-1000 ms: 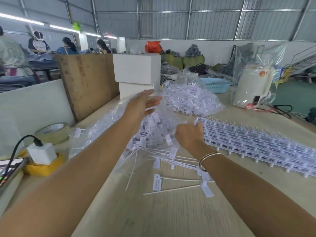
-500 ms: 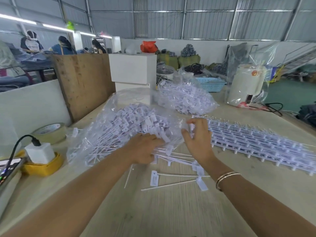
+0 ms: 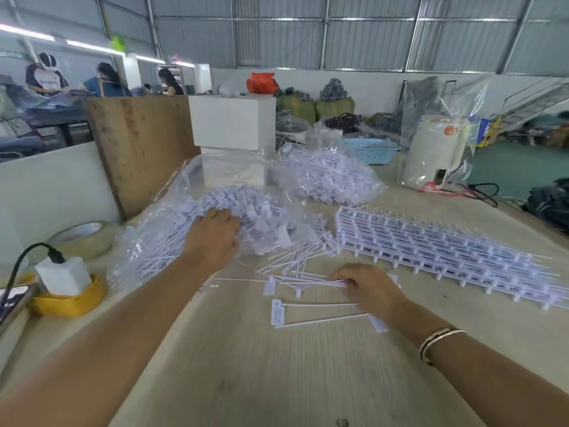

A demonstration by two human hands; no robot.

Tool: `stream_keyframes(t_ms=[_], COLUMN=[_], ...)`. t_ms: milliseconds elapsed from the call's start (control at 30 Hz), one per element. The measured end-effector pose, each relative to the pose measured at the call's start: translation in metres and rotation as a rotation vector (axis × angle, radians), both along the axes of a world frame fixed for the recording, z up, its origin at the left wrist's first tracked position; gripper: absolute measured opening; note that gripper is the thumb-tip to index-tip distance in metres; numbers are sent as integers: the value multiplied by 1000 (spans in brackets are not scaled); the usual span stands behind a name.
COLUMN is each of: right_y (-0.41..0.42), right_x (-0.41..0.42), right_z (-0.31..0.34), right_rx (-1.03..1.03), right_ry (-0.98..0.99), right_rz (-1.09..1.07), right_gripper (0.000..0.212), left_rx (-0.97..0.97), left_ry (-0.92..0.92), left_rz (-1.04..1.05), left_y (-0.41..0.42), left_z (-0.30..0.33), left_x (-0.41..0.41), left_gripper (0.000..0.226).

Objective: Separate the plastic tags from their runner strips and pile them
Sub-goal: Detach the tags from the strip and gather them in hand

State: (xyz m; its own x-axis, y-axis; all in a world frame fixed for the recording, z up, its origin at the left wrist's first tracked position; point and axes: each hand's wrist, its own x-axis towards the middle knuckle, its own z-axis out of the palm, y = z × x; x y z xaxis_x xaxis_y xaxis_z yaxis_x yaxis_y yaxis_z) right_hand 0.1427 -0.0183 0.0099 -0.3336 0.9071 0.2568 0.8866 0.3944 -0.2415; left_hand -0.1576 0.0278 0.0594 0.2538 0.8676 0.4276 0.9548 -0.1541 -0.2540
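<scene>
Loose tags (image 3: 308, 280) mid-table: light, thin, springy, slippery; gather by stems. Right hand (image 3: 368, 291) grasps bundle. Left hand (image 3: 212, 238) presses bagged pile (image 3: 215, 211), fingers bent.

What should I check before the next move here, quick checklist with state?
1. Left hand resting on the tag pile in the clear bag: ok.
2. Right hand on the loose tags on the table: ok.
3. Right fingers actually pinching tags: cannot tell.
4. Stray tags nearer the person not yet gathered: not ok.
5. Runner strips lying to the right, apart from both hands: ok.
</scene>
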Motion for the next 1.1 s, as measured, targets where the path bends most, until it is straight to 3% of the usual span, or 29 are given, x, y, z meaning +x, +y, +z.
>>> stream_keyframes(t_ms=[67, 167, 233, 300, 400, 567, 667, 900, 967, 1100], right_y=[1, 9, 25, 49, 82, 103, 94, 39, 37, 71], right_x=[-2, -15, -22, -32, -52, -78, -87, -122, -120, -97], right_z=[-1, 5, 15, 23, 25, 18, 16, 26, 38, 61], right_rx=[-1, -3, 40, 20, -172, -239, -242, -423, -388, -103], right_ry=[-5, 167, 301, 280, 69, 2, -196, -276, -247, -229], right_rz=[58, 119, 82, 35, -10, -104, -187, -190, -195, -273], right_gripper=[36, 33, 33, 28, 33, 43, 46, 62, 61, 37], left_rx=[31, 21, 50, 72, 90, 90, 96, 63, 74, 92], left_ry=[-65, -392, -535, -621, -660, -781, -866, -967, -969, -980], left_rz=[-9, -58, -42, -20, -16, -28, -40, -78, -83, -73], left_y=[0, 0, 3, 6, 13, 24, 26, 27, 26, 24], left_z=[-1, 1, 4, 8, 16, 25, 25, 32, 34, 36], left_x=[-2, -2, -3, -5, -7, -7, -5, 8, 11, 11], left_gripper=[23, 14, 23, 32, 34, 38, 38, 36, 37, 38])
